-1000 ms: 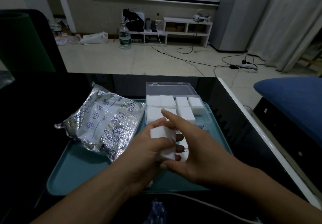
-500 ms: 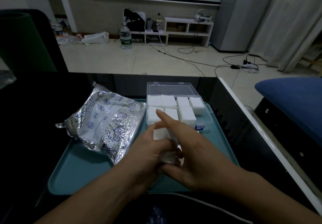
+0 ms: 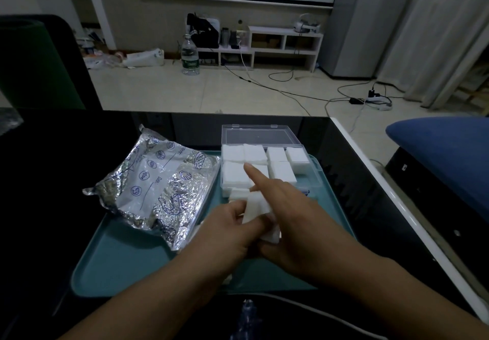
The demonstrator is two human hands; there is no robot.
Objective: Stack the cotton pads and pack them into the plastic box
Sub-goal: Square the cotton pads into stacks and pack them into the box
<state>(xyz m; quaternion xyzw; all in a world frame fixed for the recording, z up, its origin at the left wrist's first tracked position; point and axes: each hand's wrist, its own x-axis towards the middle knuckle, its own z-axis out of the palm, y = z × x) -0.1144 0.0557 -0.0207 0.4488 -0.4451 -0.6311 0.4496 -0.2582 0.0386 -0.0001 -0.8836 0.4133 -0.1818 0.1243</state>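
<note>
A clear plastic box (image 3: 312, 166) with its lid folded back stands at the far end of the teal tray (image 3: 127, 265). White cotton pads fill several of its compartments (image 3: 254, 153). Just in front of the box, both hands hold a small stack of white cotton pads (image 3: 255, 206) above the tray. My left hand (image 3: 225, 233) grips the stack from the left. My right hand (image 3: 291, 223) cups it from the right, forefinger stretched out over the box's near row. A few loose pads (image 3: 238, 194) lie by the box's front wall.
A crumpled silver foil bag (image 3: 156, 183) lies on the left half of the tray. The tray rests on a black table with a white edge (image 3: 383, 196) on the right. A blue cushion (image 3: 444, 149) sits right of the table. A white cable (image 3: 304, 310) crosses the near table edge.
The stack between my hands has tilted and shifted slightly towards the box. My right forefinger now reaches further over the box's near row.
</note>
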